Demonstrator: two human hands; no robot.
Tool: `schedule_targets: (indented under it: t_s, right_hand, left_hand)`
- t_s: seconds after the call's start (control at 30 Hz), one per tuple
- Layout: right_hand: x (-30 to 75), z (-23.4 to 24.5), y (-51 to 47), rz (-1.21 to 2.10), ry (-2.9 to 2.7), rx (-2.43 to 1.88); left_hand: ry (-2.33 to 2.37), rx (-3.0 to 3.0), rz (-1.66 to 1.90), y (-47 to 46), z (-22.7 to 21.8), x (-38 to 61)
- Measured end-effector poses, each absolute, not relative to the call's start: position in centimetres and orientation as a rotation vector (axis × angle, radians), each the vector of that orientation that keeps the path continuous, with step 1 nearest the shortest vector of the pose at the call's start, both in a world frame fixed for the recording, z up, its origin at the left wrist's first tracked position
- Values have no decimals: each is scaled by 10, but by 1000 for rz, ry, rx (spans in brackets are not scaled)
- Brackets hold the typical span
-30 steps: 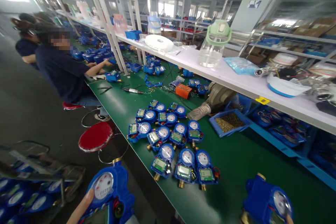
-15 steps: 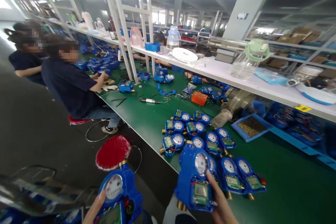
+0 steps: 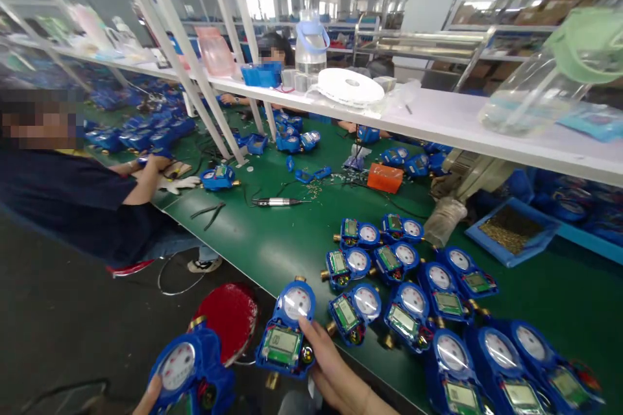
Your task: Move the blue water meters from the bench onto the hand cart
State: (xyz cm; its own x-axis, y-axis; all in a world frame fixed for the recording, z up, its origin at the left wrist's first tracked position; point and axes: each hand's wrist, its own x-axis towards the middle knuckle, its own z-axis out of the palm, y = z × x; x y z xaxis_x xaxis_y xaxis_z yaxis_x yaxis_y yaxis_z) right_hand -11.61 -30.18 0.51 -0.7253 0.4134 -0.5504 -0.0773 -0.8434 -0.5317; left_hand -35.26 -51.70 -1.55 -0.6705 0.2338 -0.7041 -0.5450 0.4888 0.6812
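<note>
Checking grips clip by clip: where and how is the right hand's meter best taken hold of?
Probably around the dial, from the right side: the meter is rounder and narrower there, its wider lower half bares a green board, and brass ends jut out top and bottom. The right hand is on that side, thumb by the dial.

Left hand with left meter at lower left, off the counter. Right hand with right meter at counter's near edge. Meter cluster on counter, mostly right of right hand. Driver behind right meter, left of box. Parts tray right of box, behind cluster's right end. Shelf above counter: disc on it, back bottle behind disc, end bottle far right. Glove just left of lone meter, near co-worker. Stool on floor behind held meters.
</note>
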Motion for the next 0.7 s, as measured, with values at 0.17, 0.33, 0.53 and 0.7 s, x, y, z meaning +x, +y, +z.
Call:
schedule_targets:
  t_s: [0.17, 0.33, 0.53, 0.7]
  right_hand:
    - [-145, -25, -291, 2556, -635, -1001]
    - [-188, -60, -288, 2394, -424, -1081]
    - [-251, -93, -258, 2099, -117, -1137]
    - [-273, -106, -237, 1928, -104, -1130]
  left_hand:
    - [1741, -202, 1319, -454, -21, -410]
    - [1504, 141, 1143, -333, -27, -477]
    - [1289, 486, 725, -164, -43, -525]
    - [1079, 671, 388, -70, -69, -522]
